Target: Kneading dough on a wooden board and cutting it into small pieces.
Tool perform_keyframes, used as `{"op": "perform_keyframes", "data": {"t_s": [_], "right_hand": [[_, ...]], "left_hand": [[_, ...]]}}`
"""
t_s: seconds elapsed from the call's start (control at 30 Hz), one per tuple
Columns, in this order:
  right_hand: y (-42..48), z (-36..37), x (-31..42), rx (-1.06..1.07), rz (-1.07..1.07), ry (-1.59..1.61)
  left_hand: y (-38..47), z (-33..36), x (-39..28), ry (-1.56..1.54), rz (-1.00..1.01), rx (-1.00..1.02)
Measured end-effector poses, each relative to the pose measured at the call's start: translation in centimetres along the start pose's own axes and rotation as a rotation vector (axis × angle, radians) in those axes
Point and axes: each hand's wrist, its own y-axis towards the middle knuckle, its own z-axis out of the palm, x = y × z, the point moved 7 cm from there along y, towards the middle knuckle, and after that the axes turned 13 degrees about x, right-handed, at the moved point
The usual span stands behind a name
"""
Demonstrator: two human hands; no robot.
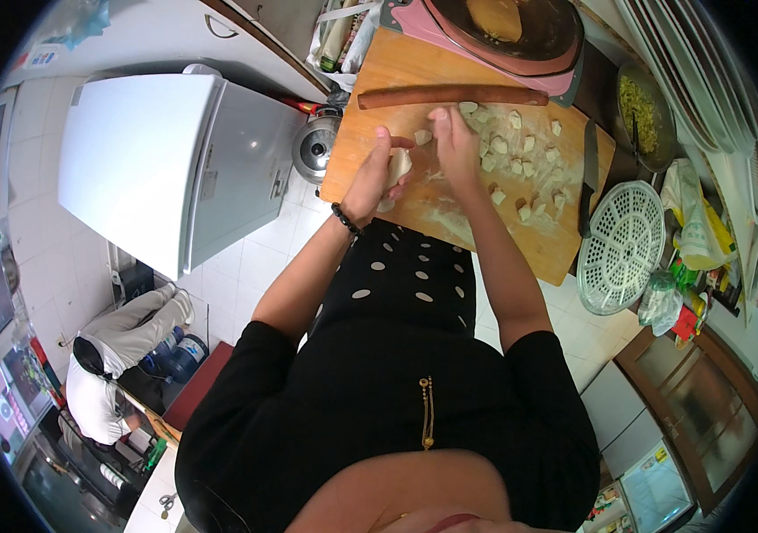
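My left hand holds a pale lump of dough between thumb and fingers, over the near left part of a floured wooden board. To its right, my right hand hovers with fingers bent; whether anything is pinched in them cannot be seen. A small dough piece lies on the board between the hands. Several more cut dough pieces are scattered right of my right hand. Another pale dough piece shows partly below my left hand. Beyond both hands lies a wooden rolling pin.
A black-handled knife rests along the board's right edge. Past it are a bowl of chopped green filling and a round perforated tray. A dark pan stands behind; a lidded pot and refrigerator are left. Another person bends at lower left.
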Motion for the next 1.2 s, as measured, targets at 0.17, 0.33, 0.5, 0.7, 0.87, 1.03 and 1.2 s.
{"op": "perform_keyframes", "data": {"t_s": [0.17,0.33,0.5,0.7,0.87,1.03,1.2], "right_hand": [[-2.9,0.8,7.8,0.131,-0.371,-0.019],[-3.4,0.2,6.5,0.04,-0.319,-0.169],[-5.4,1.4,7.2,-0.069,-0.208,-0.193],[-3.8,1.0,0.8,-0.061,-0.086,0.047],[1.4,-1.0,-2.1,-0.105,0.048,-0.063],[3.5,0.6,-2.4,-0.002,-0.078,-0.314],[3.8,0.4,-3.7,-0.056,-0.086,-0.28]], "left_hand": [[0.8,0.4,1.1,-0.009,-0.041,0.175],[1.5,0.2,2.5,-0.083,0.074,0.109],[-0.5,0.4,0.9,0.837,0.506,-0.224],[-2.8,0.9,-0.9,0.603,0.269,0.039],[-2.2,-1.1,-0.2,0.113,0.173,-0.041],[-1.2,-0.4,0.1,-0.063,0.072,0.045],[-0.2,0.0,1.1,-0.153,-0.014,0.051]]}}
